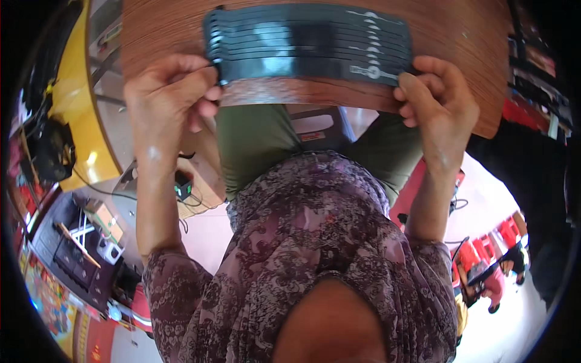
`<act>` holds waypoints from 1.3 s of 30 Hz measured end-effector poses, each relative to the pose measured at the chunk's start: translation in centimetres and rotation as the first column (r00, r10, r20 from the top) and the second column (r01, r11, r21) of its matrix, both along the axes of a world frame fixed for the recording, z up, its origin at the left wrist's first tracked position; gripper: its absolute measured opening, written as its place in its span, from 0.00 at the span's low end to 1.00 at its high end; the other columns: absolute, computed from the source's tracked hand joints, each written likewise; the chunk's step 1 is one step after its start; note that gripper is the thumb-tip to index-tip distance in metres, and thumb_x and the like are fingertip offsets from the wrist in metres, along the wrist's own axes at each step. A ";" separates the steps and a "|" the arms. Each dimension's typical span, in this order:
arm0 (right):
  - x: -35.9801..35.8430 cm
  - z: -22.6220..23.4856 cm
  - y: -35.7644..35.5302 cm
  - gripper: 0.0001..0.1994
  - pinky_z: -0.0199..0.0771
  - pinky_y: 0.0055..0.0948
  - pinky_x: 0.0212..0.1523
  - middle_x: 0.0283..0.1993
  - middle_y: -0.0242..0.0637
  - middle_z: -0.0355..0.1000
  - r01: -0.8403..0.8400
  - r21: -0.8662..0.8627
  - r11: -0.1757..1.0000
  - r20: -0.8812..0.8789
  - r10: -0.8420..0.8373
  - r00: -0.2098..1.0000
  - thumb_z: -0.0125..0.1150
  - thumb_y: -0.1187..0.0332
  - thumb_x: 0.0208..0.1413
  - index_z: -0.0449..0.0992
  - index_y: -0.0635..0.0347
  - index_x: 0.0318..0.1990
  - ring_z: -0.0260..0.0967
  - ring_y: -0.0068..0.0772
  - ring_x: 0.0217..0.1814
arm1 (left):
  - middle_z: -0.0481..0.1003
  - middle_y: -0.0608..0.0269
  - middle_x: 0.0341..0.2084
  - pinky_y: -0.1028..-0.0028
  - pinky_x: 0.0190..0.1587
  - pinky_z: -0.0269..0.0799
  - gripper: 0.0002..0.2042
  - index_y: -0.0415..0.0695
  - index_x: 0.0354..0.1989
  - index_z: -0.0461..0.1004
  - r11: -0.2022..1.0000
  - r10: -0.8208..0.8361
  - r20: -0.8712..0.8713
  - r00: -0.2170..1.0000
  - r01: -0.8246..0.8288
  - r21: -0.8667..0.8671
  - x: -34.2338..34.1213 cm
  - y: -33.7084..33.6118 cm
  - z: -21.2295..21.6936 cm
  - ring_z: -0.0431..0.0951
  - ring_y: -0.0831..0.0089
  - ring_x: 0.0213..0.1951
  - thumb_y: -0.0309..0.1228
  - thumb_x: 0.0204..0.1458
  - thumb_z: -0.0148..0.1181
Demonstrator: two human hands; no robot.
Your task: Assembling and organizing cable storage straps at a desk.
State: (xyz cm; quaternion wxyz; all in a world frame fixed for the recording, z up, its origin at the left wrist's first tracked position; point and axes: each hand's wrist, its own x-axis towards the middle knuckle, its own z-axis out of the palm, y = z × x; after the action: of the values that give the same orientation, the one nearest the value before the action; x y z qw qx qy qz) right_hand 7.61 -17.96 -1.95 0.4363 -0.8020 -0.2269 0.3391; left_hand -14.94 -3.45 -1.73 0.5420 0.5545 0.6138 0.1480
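Observation:
A long, flat, dark grey-green pack [260,51] with a glossy sheen lies across the near edge of the brown wooden table [460,30]. Several thin parallel strips run along its length, with pale markings near its right end. I cannot make out what the strips are. My left hand [169,91] pinches the pack's near left corner between thumb and fingers. On the opposite side, my right hand [439,100] is closed on the near right corner. The pack is stretched out level between both hands.
My legs in green trousers [254,136] are under the table edge. Left of me stands a yellow-edged table [85,91] with a black bag [54,148] beside it. An open cardboard box [203,181] sits below my left forearm. Red stools [484,248] and a person are off to the right.

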 end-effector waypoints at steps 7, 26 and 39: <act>-0.1 0.0 0.4 0.13 0.62 0.13 0.19 0.25 0.35 0.73 -0.027 -0.035 0.999 0.045 0.029 0.999 0.59 0.74 0.49 0.69 0.68 0.42 0.65 0.16 0.20 | 0.75 0.62 0.17 0.86 0.12 0.60 0.06 0.34 0.30 0.74 1.000 -0.010 0.019 1.000 0.010 -0.022 -0.4 0.2 0.1 0.72 0.82 0.15 0.24 0.45 0.58; 0.4 -1.0 0.0 0.13 0.63 0.14 0.18 0.24 0.34 0.72 -0.083 0.039 0.996 0.129 0.078 0.989 0.60 0.74 0.47 0.69 0.69 0.41 0.64 0.15 0.19 | 0.74 0.63 0.18 0.84 0.14 0.59 0.07 0.38 0.32 0.74 0.999 -0.037 -0.055 0.998 0.037 0.003 -0.2 0.2 0.1 0.70 0.81 0.14 0.28 0.48 0.58; 0.8 -1.7 0.0 0.12 0.66 0.25 0.23 0.22 0.39 0.72 -0.158 -0.004 0.987 0.329 0.151 0.932 0.61 0.72 0.44 0.71 0.68 0.36 0.69 0.29 0.22 | 0.72 0.65 0.15 0.86 0.11 0.55 0.05 0.38 0.28 0.72 0.998 -0.032 -0.060 0.998 0.035 0.057 0.5 -0.2 -0.3 0.67 0.83 0.12 0.26 0.47 0.58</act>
State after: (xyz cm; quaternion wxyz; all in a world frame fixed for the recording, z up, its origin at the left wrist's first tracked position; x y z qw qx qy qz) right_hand 8.40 -17.93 -3.70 0.3733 -0.8220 -0.3625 0.2313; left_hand -14.49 -3.63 -2.06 0.5095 0.5846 0.6157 0.1402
